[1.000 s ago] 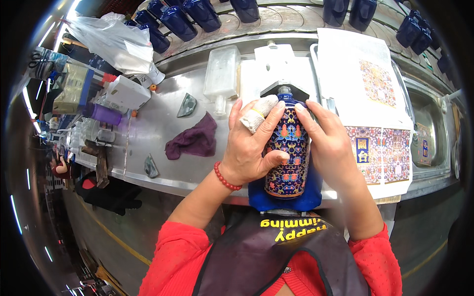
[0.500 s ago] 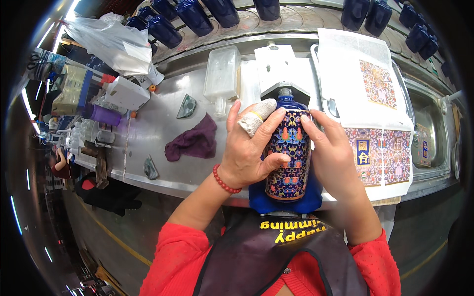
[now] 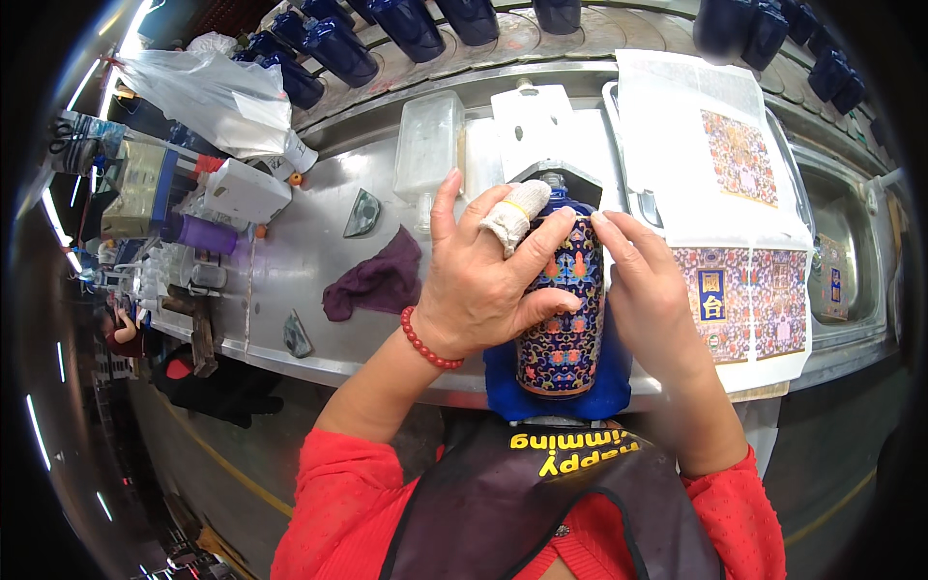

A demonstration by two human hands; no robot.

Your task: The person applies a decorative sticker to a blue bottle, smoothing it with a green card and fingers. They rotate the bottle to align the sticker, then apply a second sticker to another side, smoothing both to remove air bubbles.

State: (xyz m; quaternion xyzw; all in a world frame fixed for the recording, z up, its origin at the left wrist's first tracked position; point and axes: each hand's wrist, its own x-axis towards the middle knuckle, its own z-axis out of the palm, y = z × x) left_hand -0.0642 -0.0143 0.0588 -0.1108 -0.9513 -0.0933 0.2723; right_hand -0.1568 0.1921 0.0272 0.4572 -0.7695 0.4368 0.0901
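Note:
A dark blue bottle [image 3: 563, 353] with a dense multicoloured floral pattern lies with its neck pointing away from me. Under it is a blue cloth pad [image 3: 615, 389], and its neck rests at an angled metal bracket [image 3: 586, 184]. My left hand [image 3: 478, 275] grips the bottle from the left, index finger at the pattern's upper edge and thumb across its face. A whitish cloth finger wrap [image 3: 512, 218] covers one finger of that hand. From the right, my right hand [image 3: 655, 304] holds the bottle, its fingertips at the upper right edge of the pattern. The bottle's underside is hidden.
Patterned decal sheets [image 3: 739, 300] lie at the right, before a metal sink [image 3: 839, 227]. Leftward on the steel table are a purple cloth [image 3: 377, 278], two dark scraper-like pieces [image 3: 362, 213] and a clear plastic box [image 3: 428, 145]. Blue bottles [image 3: 406, 27] line the slatted conveyor behind.
My left hand has shifted slightly right across the bottle, its thumb further over the face. My right fingertips have moved a little toward the neck end. The bottle stays in place.

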